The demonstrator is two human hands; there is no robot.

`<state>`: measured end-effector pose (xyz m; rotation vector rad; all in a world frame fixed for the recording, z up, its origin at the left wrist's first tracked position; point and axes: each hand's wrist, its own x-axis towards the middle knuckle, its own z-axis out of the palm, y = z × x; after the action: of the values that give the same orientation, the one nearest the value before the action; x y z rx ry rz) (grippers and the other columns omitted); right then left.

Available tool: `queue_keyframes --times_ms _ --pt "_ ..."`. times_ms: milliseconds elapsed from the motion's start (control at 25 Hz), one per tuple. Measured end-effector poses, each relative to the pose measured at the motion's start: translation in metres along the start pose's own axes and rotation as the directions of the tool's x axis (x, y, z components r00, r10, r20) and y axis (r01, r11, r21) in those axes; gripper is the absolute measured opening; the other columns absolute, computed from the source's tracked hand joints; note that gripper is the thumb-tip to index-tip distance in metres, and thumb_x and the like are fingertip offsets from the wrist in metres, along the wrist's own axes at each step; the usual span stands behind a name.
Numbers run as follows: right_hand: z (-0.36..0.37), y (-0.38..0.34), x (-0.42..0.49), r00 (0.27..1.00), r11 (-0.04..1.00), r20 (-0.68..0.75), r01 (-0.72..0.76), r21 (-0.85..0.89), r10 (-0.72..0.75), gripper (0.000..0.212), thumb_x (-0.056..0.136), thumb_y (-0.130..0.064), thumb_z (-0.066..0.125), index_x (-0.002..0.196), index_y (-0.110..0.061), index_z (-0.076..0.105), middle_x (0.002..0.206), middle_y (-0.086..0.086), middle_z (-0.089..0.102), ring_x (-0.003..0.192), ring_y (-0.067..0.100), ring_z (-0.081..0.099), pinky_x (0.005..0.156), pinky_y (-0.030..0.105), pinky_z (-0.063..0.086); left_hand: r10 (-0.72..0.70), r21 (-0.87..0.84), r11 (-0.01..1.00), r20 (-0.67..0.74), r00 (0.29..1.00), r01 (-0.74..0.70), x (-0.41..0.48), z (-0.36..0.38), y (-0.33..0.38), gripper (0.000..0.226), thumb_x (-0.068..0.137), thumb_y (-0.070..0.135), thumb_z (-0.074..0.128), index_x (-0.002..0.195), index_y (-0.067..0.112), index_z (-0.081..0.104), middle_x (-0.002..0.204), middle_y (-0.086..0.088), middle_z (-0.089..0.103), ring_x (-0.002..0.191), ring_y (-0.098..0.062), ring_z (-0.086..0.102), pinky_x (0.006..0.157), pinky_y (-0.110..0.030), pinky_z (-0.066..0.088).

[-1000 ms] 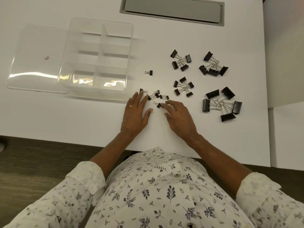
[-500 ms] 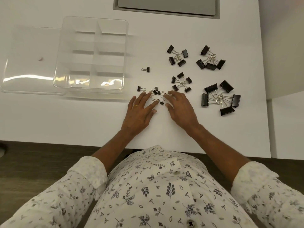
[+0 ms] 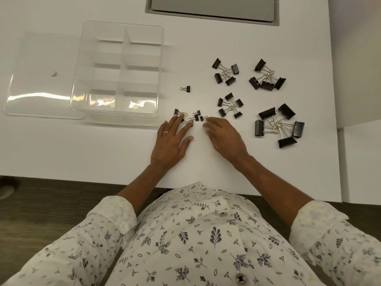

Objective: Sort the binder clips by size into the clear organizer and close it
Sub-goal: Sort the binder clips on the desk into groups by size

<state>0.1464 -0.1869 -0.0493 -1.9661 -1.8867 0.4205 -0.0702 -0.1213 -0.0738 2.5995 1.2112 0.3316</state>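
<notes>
A clear organizer [image 3: 158, 65] with several empty compartments stands on the white table; its clear lid [image 3: 41, 79] lies flat to its left. Black binder clips lie in groups: the tiniest clips [image 3: 195, 117] just past my fingertips, a lone tiny clip [image 3: 185, 88] beyond them, small clips [image 3: 230, 105], medium clips [image 3: 225, 72], larger clips [image 3: 267, 78] and the biggest clips [image 3: 278, 125] at the right. My left hand [image 3: 171, 143] lies flat with fingers spread, fingertips touching the tiniest clips. My right hand [image 3: 224, 137] rests beside it, fingers at the same cluster's right edge.
A grey recessed cable hatch [image 3: 212, 9] sits at the table's far edge. The white table [image 3: 82, 153] ends at a near edge over a dark wood floor [image 3: 41, 207]. A second white surface [image 3: 362, 162] adjoins on the right.
Both hands have slid forward and closer together onto the cluster of tiniest clips, which are pushed into a tighter bunch. The view has shifted slightly.
</notes>
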Motion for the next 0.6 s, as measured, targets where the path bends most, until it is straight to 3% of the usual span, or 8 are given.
queue_keyframes --times_ms 120,320,480,600 --pt "0.001 -0.002 0.014 0.999 0.999 0.034 0.031 -0.024 -0.030 0.042 0.100 -0.012 0.057 0.142 -0.012 0.055 0.147 0.008 0.052 0.134 0.024 0.048 0.096 0.036 0.052 -0.006 -0.017 1.000 -0.007 1.000 0.006 -0.001 0.001 -0.001 0.051 0.107 0.043 0.044 0.154 0.023 0.042 0.166 -0.007 0.030 0.156 -0.021 0.022 0.125 -0.044 0.021" --pt "-0.003 0.001 0.007 1.000 0.999 0.022 0.008 -0.041 -0.007 0.035 0.099 -0.011 0.059 0.133 -0.004 0.060 0.134 0.012 0.061 0.125 0.028 0.055 0.089 0.044 0.058 -0.028 -0.030 0.999 -0.020 0.999 0.027 0.000 0.000 0.000 0.053 0.106 0.044 0.046 0.154 0.021 0.041 0.166 -0.006 0.030 0.155 -0.020 0.023 0.125 -0.044 0.022" --pt "-0.008 -0.003 0.016 0.999 0.996 0.039 0.020 -0.089 -0.017 0.047 0.099 -0.015 0.058 0.145 -0.011 0.050 0.140 0.009 0.055 0.125 0.028 0.051 0.087 0.037 0.055 -0.035 -0.027 0.999 -0.004 0.999 0.035 0.000 0.000 0.000 0.055 0.106 0.045 0.045 0.155 0.021 0.039 0.166 -0.007 0.029 0.156 -0.021 0.023 0.125 -0.044 0.021" --pt "-0.003 -0.009 0.035 0.996 0.983 0.078 0.055 -0.177 -0.041 0.047 0.097 -0.015 0.058 0.144 -0.012 0.051 0.141 0.011 0.054 0.118 0.032 0.054 0.091 0.044 0.053 -0.045 -0.048 0.998 0.002 0.999 0.045 0.000 0.000 0.001 0.056 0.106 0.045 0.046 0.156 0.020 0.038 0.166 -0.006 0.028 0.156 -0.020 0.022 0.125 -0.044 0.022"
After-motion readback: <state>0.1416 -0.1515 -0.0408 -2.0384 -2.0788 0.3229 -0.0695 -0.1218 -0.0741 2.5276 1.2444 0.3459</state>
